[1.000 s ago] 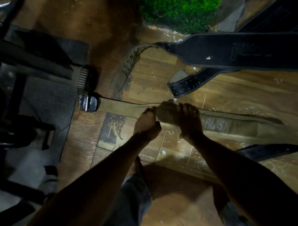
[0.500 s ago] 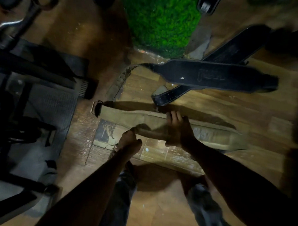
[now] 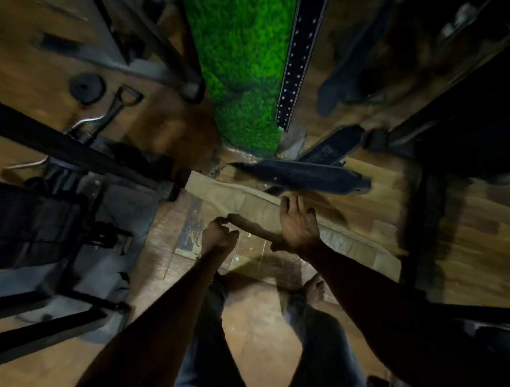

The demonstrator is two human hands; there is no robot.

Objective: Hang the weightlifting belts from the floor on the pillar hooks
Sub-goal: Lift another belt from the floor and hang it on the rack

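A worn wooden floor (image 3: 365,212) carries two black belts (image 3: 305,175) at the far green pillar's (image 3: 243,76) foot; a dark mat (image 3: 126,216) lies left.

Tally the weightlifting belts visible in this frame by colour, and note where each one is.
Tan belts: 1, the tan belt held by the left hand and right hand.
Black belts: 3, one studded belt hanging beside the green pillar, two on the floor.
Total: 4.
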